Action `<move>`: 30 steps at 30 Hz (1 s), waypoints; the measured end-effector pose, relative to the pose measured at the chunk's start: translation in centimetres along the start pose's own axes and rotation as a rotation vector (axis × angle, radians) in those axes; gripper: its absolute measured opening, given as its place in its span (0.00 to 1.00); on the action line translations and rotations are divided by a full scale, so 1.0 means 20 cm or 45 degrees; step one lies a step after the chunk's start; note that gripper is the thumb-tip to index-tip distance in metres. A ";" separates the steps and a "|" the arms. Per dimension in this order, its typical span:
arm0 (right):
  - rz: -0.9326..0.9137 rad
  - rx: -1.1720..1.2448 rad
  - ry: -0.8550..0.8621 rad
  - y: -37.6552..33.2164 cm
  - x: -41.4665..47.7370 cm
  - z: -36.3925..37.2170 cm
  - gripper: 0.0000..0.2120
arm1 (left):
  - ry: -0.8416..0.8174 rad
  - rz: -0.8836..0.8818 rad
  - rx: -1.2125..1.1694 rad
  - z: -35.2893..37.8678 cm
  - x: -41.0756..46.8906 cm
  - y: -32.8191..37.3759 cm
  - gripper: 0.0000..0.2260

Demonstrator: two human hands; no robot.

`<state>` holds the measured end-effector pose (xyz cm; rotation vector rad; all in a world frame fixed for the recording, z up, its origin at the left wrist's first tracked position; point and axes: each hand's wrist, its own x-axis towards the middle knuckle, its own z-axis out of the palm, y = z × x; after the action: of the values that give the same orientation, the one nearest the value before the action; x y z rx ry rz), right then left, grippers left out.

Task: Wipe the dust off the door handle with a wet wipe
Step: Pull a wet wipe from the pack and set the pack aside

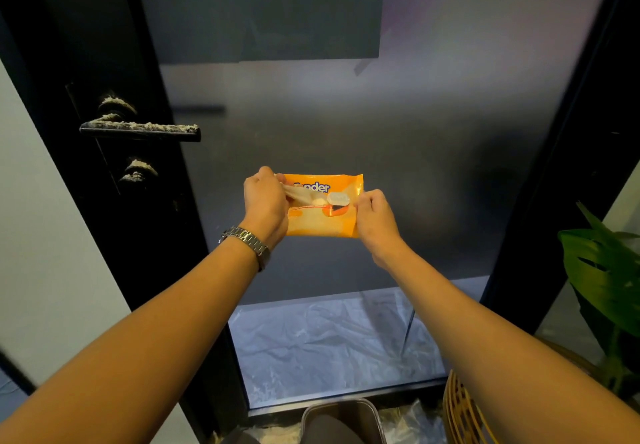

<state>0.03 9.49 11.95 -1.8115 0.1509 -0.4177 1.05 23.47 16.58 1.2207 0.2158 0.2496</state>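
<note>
We see the black door handle (140, 131) on the dark door frame at the far left, its top edge caked with pale dust, as are the knobs above and below it. Well to its right, in front of the frosted glass panel (346, 114), we hold an orange wet wipe pack (322, 222) with both hands. Our left hand (265, 203), with a metal watch (247, 241) on its wrist, pinches a thin pale sheet (304, 196) at the pack's opening; we cannot tell whether it is a wipe or the flap. Our right hand (375, 217) grips the pack's right edge. Crumpled plastic sheeting (329, 339) covers the floor beyond the glass, and a green plant (602, 270) stands above a wicker basket (460, 409) at the near right.
</note>
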 end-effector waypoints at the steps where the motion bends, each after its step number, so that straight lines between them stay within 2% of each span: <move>1: 0.001 -0.011 0.011 0.00 0.00 0.00 0.07 | -0.010 -0.021 -0.078 0.01 -0.01 0.01 0.14; 4: 0.013 -0.029 0.075 0.02 0.01 -0.03 0.07 | -0.089 0.006 -0.173 0.01 -0.03 0.01 0.17; 7: 0.016 -0.051 0.100 0.03 0.01 -0.04 0.07 | -0.190 0.071 0.045 0.00 -0.04 0.01 0.17; 10: 0.042 -0.056 0.148 0.04 0.03 -0.05 0.08 | -0.273 0.013 0.116 0.00 -0.07 0.02 0.15; 13: 0.157 0.003 0.214 0.06 0.04 -0.08 0.10 | -0.347 0.005 0.048 0.01 -0.08 0.06 0.12; 16: 0.311 0.089 0.310 0.11 0.07 -0.16 0.13 | -0.327 0.039 0.048 0.00 -0.06 0.09 0.12; 20: 0.139 0.024 0.349 0.15 0.07 -0.23 0.08 | -0.342 0.150 0.558 -0.03 -0.02 0.04 0.12; 22: 0.071 0.050 0.331 0.14 0.08 -0.21 0.08 | -0.410 0.108 0.837 -0.03 -0.03 -0.01 0.11; 24: 0.034 0.091 0.303 0.11 0.08 -0.20 0.09 | -0.474 0.059 1.032 -0.03 -0.04 -0.06 0.15; 26: 0.020 0.129 0.286 0.09 0.07 -0.19 0.10 | -0.524 0.000 1.096 -0.04 -0.05 -0.09 0.18; 30: -0.031 -0.005 0.295 0.08 0.05 -0.21 0.14 | -0.604 -0.091 0.905 -0.03 -0.06 -0.11 0.10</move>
<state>-0.33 4.98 11.66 -1.7670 0.2906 -0.6445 0.00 22.88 14.38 1.9296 -0.0796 -0.2064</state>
